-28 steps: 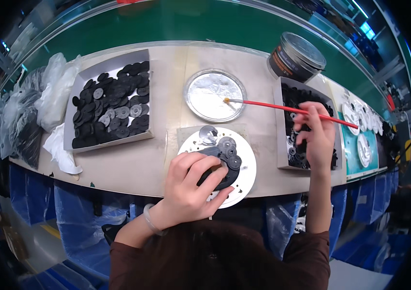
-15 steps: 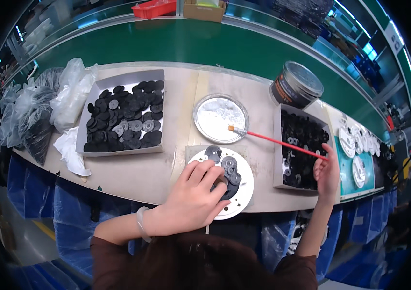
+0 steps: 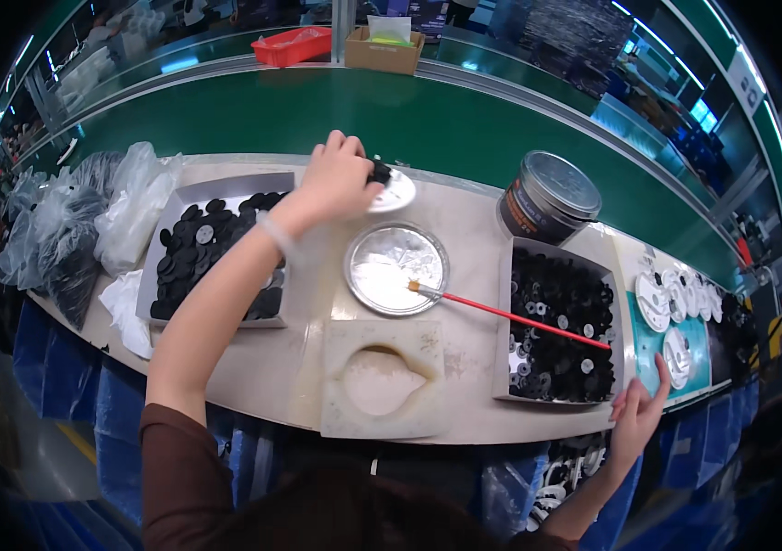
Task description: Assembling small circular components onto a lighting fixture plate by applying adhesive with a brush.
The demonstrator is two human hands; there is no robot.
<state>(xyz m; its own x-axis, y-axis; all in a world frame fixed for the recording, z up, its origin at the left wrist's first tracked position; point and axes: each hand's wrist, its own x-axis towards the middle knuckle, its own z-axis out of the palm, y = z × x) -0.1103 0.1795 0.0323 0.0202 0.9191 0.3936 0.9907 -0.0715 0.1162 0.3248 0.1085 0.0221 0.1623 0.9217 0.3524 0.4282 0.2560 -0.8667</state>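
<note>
Past the far rim of a round tin lid, my left hand point(image 3: 340, 179) grips a white disc point(image 3: 395, 193) that carries black gears. Its fingers curl round the disc's left side, and the fingertips are partly hidden. At the right, my right hand point(image 3: 641, 410) has its index finger stretched out beside a white disc-shaped part point(image 3: 677, 358) on a green mat point(image 3: 646, 352). Nothing shows in that hand. A pale square block point(image 3: 336, 413) with a rounded, pointed cutout lies bare near the table's front edge. On the lid point(image 3: 382, 262) rests a red-handled brush point(image 3: 520, 319).
A box of black gears point(image 3: 285, 303) stands left, beside clear plastic bags point(image 3: 134, 202) and crumpled white paper point(image 3: 124, 308). Right of the lid is another box of small black parts point(image 3: 504, 358), with a large tin point(image 3: 552, 197) behind it. A green conveyor point(image 3: 446, 138) runs beyond the table.
My left hand has lifted the gear-laden white disc off the block and carried it away from me. My right hand has moved right, from the parts box to the green mat.
</note>
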